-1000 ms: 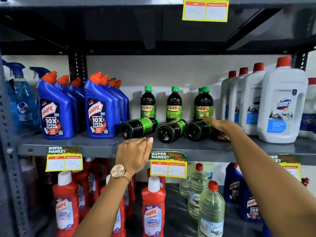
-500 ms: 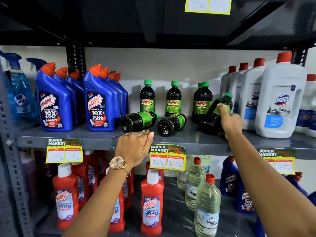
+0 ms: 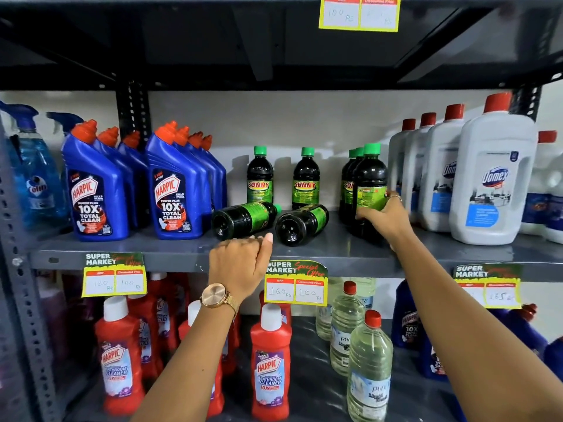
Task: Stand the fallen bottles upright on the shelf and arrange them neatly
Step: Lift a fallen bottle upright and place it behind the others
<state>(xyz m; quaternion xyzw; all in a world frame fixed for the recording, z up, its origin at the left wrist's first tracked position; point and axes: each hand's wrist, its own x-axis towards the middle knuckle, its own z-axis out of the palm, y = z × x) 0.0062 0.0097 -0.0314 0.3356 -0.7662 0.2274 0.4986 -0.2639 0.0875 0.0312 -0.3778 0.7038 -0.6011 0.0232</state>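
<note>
Two dark Sunny bottles with green caps lie on their sides on the grey shelf (image 3: 335, 254): one fallen bottle (image 3: 243, 219) on the left, the other fallen bottle (image 3: 301, 223) to its right, bases toward me. My right hand (image 3: 382, 217) grips a third dark bottle (image 3: 368, 181), which stands upright in front of two more upright ones. Two single upright Sunny bottles (image 3: 259, 178) stand at the back. My left hand (image 3: 239, 266) rests on the shelf's front edge, fingers curled, holding nothing.
Blue Harpic bottles (image 3: 97, 190) stand in rows to the left, white Domex bottles (image 3: 493, 178) to the right. Price tags (image 3: 295, 284) hang from the shelf edge. The shelf below holds red Harpic bottles and clear bottles (image 3: 368, 370).
My right hand took hold of the rightmost fallen bottle, tilted it up, and now holds it upright at the front of the right-hand row. My left hand stayed on the shelf edge.
</note>
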